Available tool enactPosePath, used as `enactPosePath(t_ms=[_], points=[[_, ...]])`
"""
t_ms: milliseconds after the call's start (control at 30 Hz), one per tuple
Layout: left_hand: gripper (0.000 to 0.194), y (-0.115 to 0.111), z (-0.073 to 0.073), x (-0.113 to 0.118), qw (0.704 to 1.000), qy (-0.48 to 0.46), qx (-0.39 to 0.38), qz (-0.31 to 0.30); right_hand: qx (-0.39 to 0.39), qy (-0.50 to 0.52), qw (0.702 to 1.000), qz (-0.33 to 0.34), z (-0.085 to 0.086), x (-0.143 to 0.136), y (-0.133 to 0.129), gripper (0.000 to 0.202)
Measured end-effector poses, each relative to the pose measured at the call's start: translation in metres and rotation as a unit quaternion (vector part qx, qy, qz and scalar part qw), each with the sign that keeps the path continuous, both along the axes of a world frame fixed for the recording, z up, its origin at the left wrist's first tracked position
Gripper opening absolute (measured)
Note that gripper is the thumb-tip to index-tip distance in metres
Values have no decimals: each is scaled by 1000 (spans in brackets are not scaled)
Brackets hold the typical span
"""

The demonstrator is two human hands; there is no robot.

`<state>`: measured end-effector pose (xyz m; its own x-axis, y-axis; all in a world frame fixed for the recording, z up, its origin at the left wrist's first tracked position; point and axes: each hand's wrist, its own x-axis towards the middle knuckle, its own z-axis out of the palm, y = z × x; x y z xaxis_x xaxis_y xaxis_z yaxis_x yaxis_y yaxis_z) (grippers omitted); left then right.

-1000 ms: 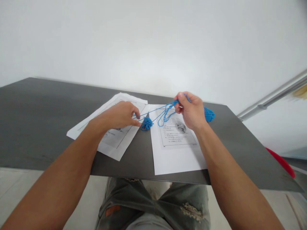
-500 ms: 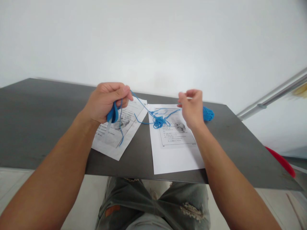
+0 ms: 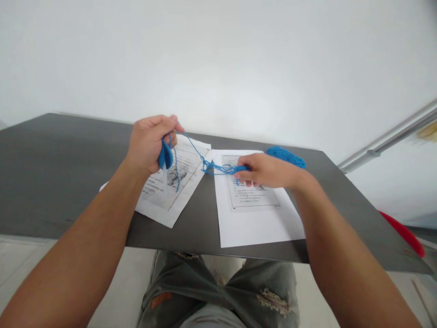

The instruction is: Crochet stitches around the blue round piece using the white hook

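Observation:
My left hand (image 3: 155,141), raised over the left sheet, pinches a strand of blue yarn (image 3: 193,145) between thumb and forefinger. In the same palm sits a blue crocheted piece (image 3: 165,156) with something pale and thin hanging below it; I cannot make out what that is. A loose yarn tail (image 3: 177,171) dangles beside it. My right hand (image 3: 261,171) is closed on the tangled clump of blue yarn (image 3: 218,167), above the right sheet. The strand runs from the clump up to my left fingers. Behind my right wrist lies the blue yarn skein (image 3: 287,156).
Two printed paper sheets, the left one (image 3: 170,212) askew and the right one (image 3: 259,228) straighter, lie on the dark grey table (image 3: 68,164). A white wall (image 3: 218,59) rises behind. A red curved object (image 3: 403,232) shows beyond the right edge.
My right hand has come down and left and closed round the tangled yarn, which is now stretched out toward my left hand. More of the skein shows. My left hand has shifted slightly left.

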<state>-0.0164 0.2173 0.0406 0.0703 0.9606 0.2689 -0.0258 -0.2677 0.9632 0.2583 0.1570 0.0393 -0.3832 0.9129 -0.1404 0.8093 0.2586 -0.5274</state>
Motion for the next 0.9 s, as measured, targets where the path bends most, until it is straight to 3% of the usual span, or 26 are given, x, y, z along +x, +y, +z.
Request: enactPosePath(t_ms=[67,133,200,300,367,433,567,667,900], points=[[25,4,-2,-1,999,19,0,29,-25,188,980,-54,24,27,-11,20],[24,8,-4,-2,997,60,0,55,26,313,942,-118,49,52,-26,15],[22,10,-5,-4,988,127,1,92,97,357,912,-179,67,72,-40,12],[20,9,-4,-8,957,255,3,140,172,357,882,-253,77,95,-55,10],[21,8,-2,-11,919,364,6,153,171,347,875,-292,75,111,-59,19],[21,8,0,-15,876,460,12,148,118,303,886,-331,69,128,-61,24],[19,13,1,-23,818,563,2,118,-29,182,917,-353,57,158,-62,9],[15,17,0,-30,766,630,-29,121,-48,142,925,-349,48,174,-65,14],[15,21,-2,-37,728,669,-92,118,-95,9,942,-320,34,187,-67,14]])
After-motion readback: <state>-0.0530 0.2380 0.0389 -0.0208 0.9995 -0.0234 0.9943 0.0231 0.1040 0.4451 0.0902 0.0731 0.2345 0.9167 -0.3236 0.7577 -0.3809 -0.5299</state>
